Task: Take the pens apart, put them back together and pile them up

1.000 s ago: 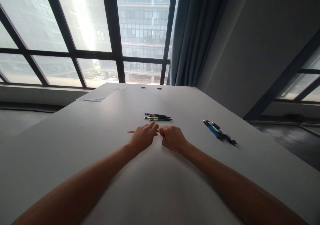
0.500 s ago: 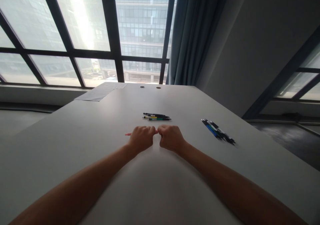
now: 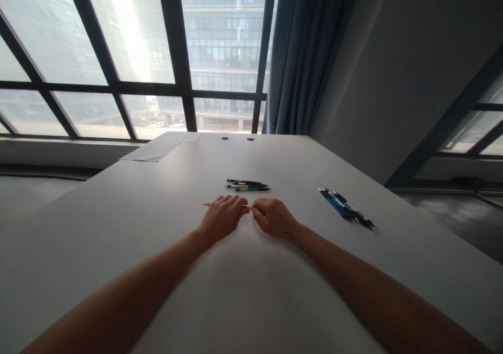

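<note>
A thin pink pen (image 3: 206,205) lies crosswise in both hands above the white table. My left hand (image 3: 225,215) is closed around its middle, and the pen's left end sticks out past the knuckles. My right hand (image 3: 275,218) pinches the other end, close beside the left fingertips. Between the hands a short pink stretch shows; the rest of the pen is covered by fingers. Just beyond the hands lies a group of several pens (image 3: 247,185) with black, yellow and green parts. Off to the right is a second group of pens (image 3: 346,208), blue, black and white.
The white table (image 3: 188,301) reaches toward the windows. Sheets of paper (image 3: 147,150) lie at its far left edge. Two round cable holes (image 3: 250,139) sit near the far edge. A blue curtain (image 3: 293,81) hangs behind it.
The left fingers have loosened and extended a little along the pink pen, whose left end now sits slightly higher. The right hand still grips the other end. The view has shifted slightly.
</note>
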{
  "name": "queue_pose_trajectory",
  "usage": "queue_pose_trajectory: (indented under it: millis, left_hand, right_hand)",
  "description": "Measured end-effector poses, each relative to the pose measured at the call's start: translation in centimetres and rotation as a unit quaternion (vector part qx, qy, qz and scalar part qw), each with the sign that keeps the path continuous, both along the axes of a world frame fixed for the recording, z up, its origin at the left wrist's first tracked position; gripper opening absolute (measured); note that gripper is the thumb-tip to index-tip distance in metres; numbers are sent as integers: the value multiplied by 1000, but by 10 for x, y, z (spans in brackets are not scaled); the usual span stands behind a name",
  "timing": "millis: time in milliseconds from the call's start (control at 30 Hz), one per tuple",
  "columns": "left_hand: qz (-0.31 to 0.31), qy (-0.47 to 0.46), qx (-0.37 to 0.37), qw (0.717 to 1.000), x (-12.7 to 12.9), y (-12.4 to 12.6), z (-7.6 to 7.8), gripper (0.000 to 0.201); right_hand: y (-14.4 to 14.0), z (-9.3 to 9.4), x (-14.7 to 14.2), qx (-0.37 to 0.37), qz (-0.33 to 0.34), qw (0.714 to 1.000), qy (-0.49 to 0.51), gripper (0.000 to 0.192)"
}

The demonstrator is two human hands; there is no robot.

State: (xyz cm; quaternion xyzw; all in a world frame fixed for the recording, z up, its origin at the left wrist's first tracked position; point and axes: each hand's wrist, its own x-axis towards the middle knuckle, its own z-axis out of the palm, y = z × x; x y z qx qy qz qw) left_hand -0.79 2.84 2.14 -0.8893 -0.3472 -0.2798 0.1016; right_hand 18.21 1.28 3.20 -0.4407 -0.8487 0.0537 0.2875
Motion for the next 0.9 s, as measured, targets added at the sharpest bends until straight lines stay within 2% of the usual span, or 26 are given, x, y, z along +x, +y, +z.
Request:
queue_pose_trajectory:
  millis: [133,233,300,600,900]
  left_hand:
    - [-50,-8,51,997,-2,3,0,28]
    - [-76,-13,70,995,-3,4,0,24]
    - [-85,-5,77,993,-4,5,0,23]
    - [-65,23,59,996,-4,0,7,27]
    - [-83,34,22,996,-3,-1,13,23]
  right_hand:
    - [5,-3,0,-126,2,982,144,30]
    - [6,-1,-1,-189,2,965,183,30]
    - [4,2,-2,-197,13,962,189,32]
    - [-7,7,-9,-157,8,965,209,34]
    - [-13,7,-13,-16,9,987,158,33]
